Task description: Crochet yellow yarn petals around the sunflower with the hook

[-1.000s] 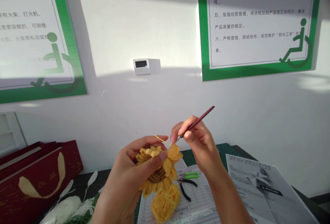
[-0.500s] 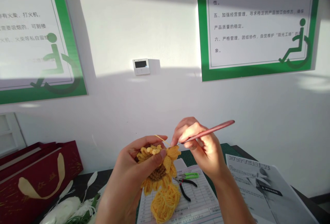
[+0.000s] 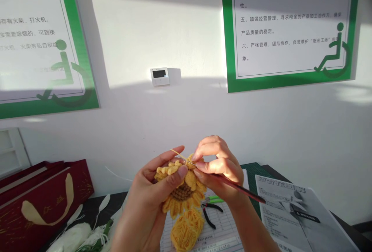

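Between thumb and fingers, my left hand [image 3: 158, 184] grips a crocheted sunflower [image 3: 183, 194] with yellow petals and a brown centre. A strand of yellow yarn runs over its raised index finger to the flower's top edge. My right hand [image 3: 219, 165] holds a crochet hook [image 3: 238, 187] with a reddish handle, which slants down to the right. The hook's tip meets the petals at the upper right, partly hidden by the fingertips. Below the flower lies a ball of yellow yarn [image 3: 187, 229].
Black-handled pliers [image 3: 209, 217] and a green-handled tool [image 3: 214, 199] lie on a printed sheet [image 3: 223, 236]. A green cutting mat [image 3: 252, 170] and a printed page [image 3: 286, 205] are at right. A red gift bag [image 3: 46, 201] and white yarn [image 3: 71, 238] are at left.
The hook's handle has swung from pointing up-right to pointing down-right as my right hand turned and came closer to the flower. The left hand keeps its hold, index finger slightly higher.
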Demonstrator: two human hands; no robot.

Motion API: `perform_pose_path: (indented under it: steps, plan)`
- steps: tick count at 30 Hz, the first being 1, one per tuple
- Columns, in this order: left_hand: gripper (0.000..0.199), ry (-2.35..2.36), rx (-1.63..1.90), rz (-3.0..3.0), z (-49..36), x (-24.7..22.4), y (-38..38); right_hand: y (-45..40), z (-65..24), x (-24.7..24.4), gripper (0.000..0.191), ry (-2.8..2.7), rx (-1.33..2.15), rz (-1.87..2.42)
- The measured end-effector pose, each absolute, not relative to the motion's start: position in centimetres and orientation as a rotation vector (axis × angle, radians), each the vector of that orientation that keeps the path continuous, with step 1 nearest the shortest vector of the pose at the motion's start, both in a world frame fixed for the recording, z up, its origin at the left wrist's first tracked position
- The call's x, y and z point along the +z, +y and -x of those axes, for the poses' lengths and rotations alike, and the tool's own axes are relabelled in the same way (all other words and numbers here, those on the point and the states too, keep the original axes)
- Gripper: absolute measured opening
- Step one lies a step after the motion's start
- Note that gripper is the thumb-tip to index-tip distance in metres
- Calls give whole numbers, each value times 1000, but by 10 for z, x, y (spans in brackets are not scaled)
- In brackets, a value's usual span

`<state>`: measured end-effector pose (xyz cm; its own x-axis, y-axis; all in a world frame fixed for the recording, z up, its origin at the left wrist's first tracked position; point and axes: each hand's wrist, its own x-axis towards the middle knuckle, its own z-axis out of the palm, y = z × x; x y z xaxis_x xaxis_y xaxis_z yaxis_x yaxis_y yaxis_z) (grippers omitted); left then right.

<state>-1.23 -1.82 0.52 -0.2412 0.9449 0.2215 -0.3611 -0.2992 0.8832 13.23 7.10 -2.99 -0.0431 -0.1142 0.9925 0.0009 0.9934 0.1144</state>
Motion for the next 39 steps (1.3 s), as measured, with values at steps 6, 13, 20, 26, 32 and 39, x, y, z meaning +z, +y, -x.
perform_pose_path:
  steps: [6, 13, 20, 26, 32, 39]
  plan:
    - [53, 826, 1726, -961, 6, 2, -12, 80, -116, -40, 30, -1409, -484, -48]
    - [51, 1059, 2082, -1224, 6, 1, -12, 50, -118, -31, 21, -1519, -441, 204]
    - [42, 1011, 1924, -1216, 10, 5, -17, 52, -123, -31, 19, -1372, 469, 290]
    - [37, 958, 1864, -1177, 15, 6, -14, 62, -112, -24, 31, -1205, 998, 134]
    - [36, 977, 1885, -1171, 13, 4, -13, 64, -113, -22, 27, -1352, 1052, 17]
    - [44, 862, 1701, -999, 9, 5, -12, 79, -121, -40, 27, -1451, -417, 71]
